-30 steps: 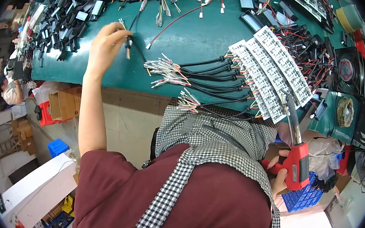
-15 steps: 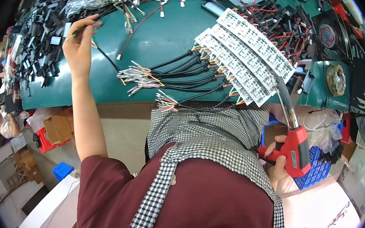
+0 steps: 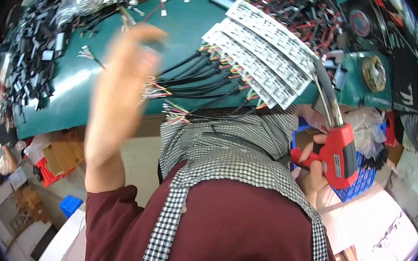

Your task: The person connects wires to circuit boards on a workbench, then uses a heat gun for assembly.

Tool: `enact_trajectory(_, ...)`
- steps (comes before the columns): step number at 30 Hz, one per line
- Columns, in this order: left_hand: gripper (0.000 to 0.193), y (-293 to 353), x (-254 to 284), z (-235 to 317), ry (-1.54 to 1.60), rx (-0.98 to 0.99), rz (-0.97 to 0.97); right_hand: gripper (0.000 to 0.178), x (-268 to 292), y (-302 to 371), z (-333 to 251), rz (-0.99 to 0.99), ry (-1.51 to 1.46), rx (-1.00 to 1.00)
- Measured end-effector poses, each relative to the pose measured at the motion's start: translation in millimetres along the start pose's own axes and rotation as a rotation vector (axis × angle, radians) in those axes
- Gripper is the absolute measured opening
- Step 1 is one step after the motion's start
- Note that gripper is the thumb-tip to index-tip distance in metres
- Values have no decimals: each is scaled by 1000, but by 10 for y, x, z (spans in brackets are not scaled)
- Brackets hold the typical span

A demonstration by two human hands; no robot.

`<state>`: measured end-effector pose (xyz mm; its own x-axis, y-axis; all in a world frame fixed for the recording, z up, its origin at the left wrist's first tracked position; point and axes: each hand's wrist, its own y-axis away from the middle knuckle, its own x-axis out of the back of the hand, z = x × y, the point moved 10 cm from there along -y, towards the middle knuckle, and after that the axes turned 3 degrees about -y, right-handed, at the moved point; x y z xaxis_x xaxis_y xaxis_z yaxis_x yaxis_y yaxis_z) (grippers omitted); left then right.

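My left hand (image 3: 134, 54) is smeared by motion above the left part of the bench; its fingers and anything in them cannot be made out. Just beyond its thumb side lie black cables (image 3: 184, 85) with stripped, coloured wire ends. They run to three white circuit boards (image 3: 261, 50) set side by side at a slant, with red, yellow and black wires along their left edges. My right hand (image 3: 313, 168) is closed round a red and black soldering gun (image 3: 340, 160). Its metal tube points away from me, the tip close to the right end of the boards.
A heap of black plastic housings (image 3: 36, 56) covers the bench's far left. Behind the boards lie piled red and black wires (image 3: 309, 20). To the right are a tape roll (image 3: 373, 73) and a black fan (image 3: 362, 22). A blue crate (image 3: 357, 184) stands below the bench.
My left hand has swept right and toward me, away from the bench's far left. The soldering gun stays in my right hand near the boards. The whole view has shifted slightly.
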<state>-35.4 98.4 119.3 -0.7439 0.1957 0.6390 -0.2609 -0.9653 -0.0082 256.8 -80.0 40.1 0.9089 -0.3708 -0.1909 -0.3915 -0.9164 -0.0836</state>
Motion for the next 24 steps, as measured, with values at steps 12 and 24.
enact_trajectory(12, 18, 612, -1843, 453, 879, 203, -885, 47, -539, -353, -51, -142, 4, -61)
enact_trajectory(24, 8, 559, -1935, 371, 1009, 315, -790, 46, -611, -379, -118, -162, 98, -20)
